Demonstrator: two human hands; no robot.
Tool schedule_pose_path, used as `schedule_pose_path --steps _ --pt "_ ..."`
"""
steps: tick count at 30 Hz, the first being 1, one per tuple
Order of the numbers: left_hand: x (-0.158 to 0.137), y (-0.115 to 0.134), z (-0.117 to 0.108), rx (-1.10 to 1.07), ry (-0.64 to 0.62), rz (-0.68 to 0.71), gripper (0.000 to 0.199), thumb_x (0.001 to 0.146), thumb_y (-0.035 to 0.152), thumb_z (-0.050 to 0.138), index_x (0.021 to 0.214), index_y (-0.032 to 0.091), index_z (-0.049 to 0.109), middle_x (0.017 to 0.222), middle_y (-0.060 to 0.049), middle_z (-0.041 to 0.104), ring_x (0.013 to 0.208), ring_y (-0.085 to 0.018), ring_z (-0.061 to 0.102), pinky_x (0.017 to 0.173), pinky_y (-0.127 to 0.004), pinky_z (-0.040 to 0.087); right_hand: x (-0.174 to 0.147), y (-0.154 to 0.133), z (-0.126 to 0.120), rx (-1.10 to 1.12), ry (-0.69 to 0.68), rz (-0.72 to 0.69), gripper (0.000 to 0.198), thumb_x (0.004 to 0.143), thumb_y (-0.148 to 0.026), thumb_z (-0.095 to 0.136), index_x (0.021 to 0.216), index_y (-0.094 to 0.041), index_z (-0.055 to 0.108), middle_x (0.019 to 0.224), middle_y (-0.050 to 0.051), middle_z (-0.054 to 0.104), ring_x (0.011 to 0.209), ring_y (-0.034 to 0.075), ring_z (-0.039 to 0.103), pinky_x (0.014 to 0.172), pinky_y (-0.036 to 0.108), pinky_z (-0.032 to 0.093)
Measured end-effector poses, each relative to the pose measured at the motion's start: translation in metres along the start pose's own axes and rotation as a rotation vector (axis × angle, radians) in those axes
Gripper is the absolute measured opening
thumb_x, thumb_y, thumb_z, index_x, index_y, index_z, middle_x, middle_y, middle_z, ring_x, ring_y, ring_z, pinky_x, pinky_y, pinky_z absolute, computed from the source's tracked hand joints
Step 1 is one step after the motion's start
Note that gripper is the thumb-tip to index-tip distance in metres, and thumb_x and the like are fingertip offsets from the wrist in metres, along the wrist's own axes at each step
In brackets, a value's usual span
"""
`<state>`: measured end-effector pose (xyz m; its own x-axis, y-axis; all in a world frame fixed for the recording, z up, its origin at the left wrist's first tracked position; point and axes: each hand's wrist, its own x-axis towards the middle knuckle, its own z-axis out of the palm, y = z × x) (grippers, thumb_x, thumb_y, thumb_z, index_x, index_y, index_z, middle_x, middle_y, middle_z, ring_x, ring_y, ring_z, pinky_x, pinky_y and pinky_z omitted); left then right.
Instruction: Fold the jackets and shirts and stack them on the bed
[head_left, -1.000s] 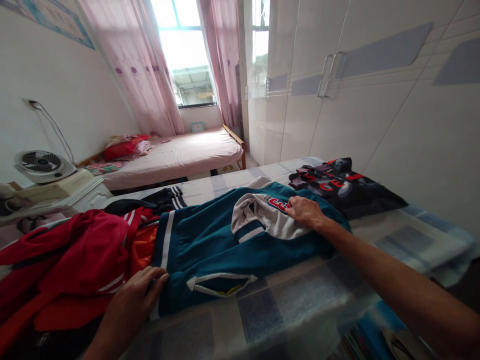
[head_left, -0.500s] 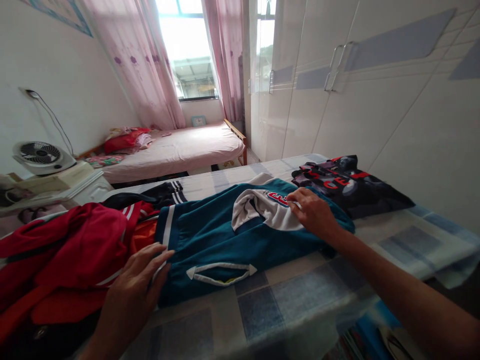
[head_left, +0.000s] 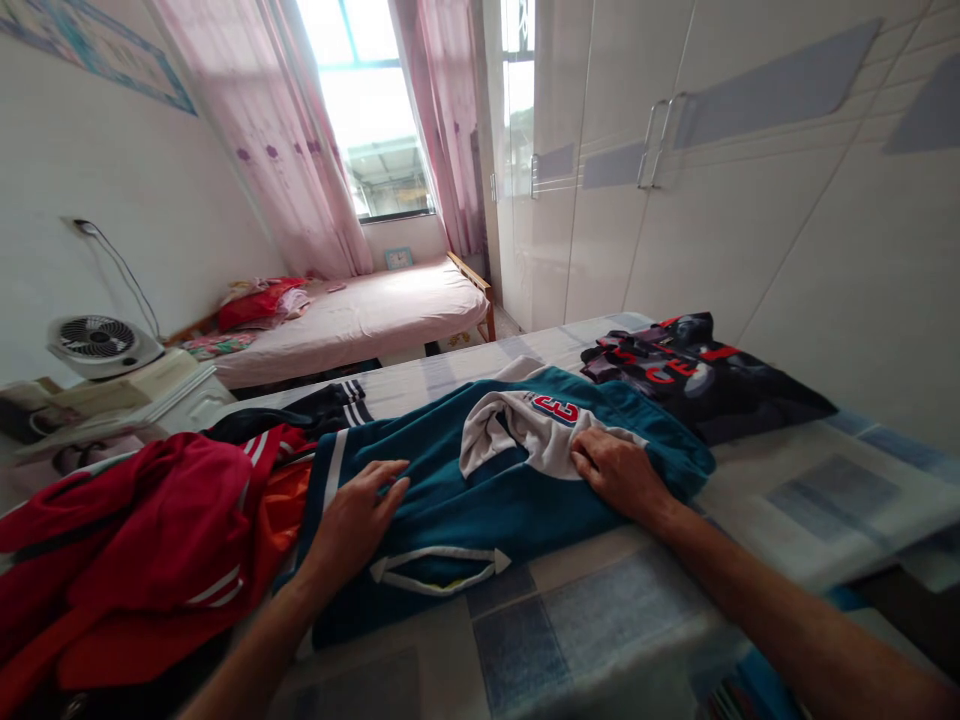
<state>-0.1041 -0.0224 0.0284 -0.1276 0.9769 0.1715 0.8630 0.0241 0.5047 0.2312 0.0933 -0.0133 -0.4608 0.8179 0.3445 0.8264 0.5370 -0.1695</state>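
A teal jacket [head_left: 420, 500] with white trim lies folded over on the checked tablecloth. Its white sleeve [head_left: 551, 450], marked with a red figure, is folded across the middle. My left hand [head_left: 360, 515] rests on the jacket near the striped hem, fingers stretched out and holding nothing. On the sleeve is my right hand [head_left: 619, 475], its fingers bent together against the white cloth; the fingertips are partly hidden. Below the left hand, the white-edged pocket [head_left: 439, 572] gapes a little.
Red and orange garments [head_left: 165, 520] are heaped at the left, beside dark striped clothing [head_left: 322, 405]. A black garment with red print [head_left: 697, 375] lies at the far right of the table. Beyond stand a bed [head_left: 375, 305], a small fan [head_left: 101, 342] and a white wardrobe [head_left: 720, 230].
My left hand has moved right, from the hem onto the jacket. My right hand has come down onto the sleeve, below the red figure. The view has tilted slightly.
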Motion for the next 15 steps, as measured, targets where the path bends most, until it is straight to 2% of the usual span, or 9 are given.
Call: schedule_pose_path --steps 2,4,8,10,12,15 --pt "0.03 0.016 0.014 -0.086 -0.078 -0.026 0.054 0.082 0.052 0.047 0.117 0.013 0.061 0.107 -0.011 0.067 0.093 -0.024 0.063 0.082 -0.035 0.047 -0.001 0.0 -0.001 0.023 0.003 -0.002 0.015 0.089 -0.025 0.041 0.085 -0.021 0.055 0.087 0.004 0.064 0.082 0.018 0.06 0.072 0.028 0.038" --pt "0.057 0.026 0.033 -0.143 -0.144 -0.04 0.055 0.076 0.052 0.054 0.11 0.01 0.064 0.093 -0.011 0.069 0.083 -0.024 0.064 0.073 -0.033 0.048 -0.001 0.0 -0.001 0.038 0.012 -0.006 0.014 0.088 -0.025 0.042 0.085 -0.021 0.055 0.087 0.004 0.064 0.082 0.018 0.059 0.072 0.028 0.038" --pt "0.09 0.042 0.06 -0.161 -0.16 0.005 0.022 0.068 0.033 0.061 0.075 0.013 0.067 0.064 -0.002 0.062 0.06 -0.017 0.057 0.055 -0.026 0.041 -0.002 0.001 0.0 0.059 0.024 -0.018 0.013 0.088 -0.024 0.042 0.083 -0.021 0.054 0.085 0.003 0.063 0.082 0.018 0.059 0.072 0.028 0.038" --pt "0.098 0.054 0.055 -0.144 -0.086 0.035 0.01 0.068 0.022 0.056 0.07 0.015 0.062 0.059 0.002 0.055 0.057 -0.014 0.052 0.055 -0.025 0.038 -0.002 0.001 0.0 0.066 0.023 -0.016 0.013 0.088 -0.023 0.042 0.083 -0.021 0.054 0.085 0.003 0.063 0.081 0.018 0.059 0.072 0.028 0.038" --pt "0.099 0.066 0.036 -0.118 0.046 0.058 0.011 0.07 0.017 0.051 0.077 0.016 0.06 0.065 0.002 0.052 0.063 -0.014 0.05 0.061 -0.026 0.039 -0.002 0.002 0.0 0.074 0.018 -0.014 0.013 0.089 -0.023 0.042 0.084 -0.021 0.054 0.086 0.004 0.063 0.082 0.018 0.059 0.072 0.028 0.038" --pt "0.086 0.075 -0.005 0.041 0.388 0.218 0.015 0.076 0.017 0.047 0.086 0.018 0.058 0.082 -0.001 0.053 0.079 -0.017 0.052 0.076 -0.03 0.04 -0.002 0.002 0.0 0.08 0.01 -0.017 0.013 0.089 -0.023 0.041 0.086 -0.021 0.054 0.087 0.003 0.063 0.083 0.017 0.059 0.073 0.028 0.038"
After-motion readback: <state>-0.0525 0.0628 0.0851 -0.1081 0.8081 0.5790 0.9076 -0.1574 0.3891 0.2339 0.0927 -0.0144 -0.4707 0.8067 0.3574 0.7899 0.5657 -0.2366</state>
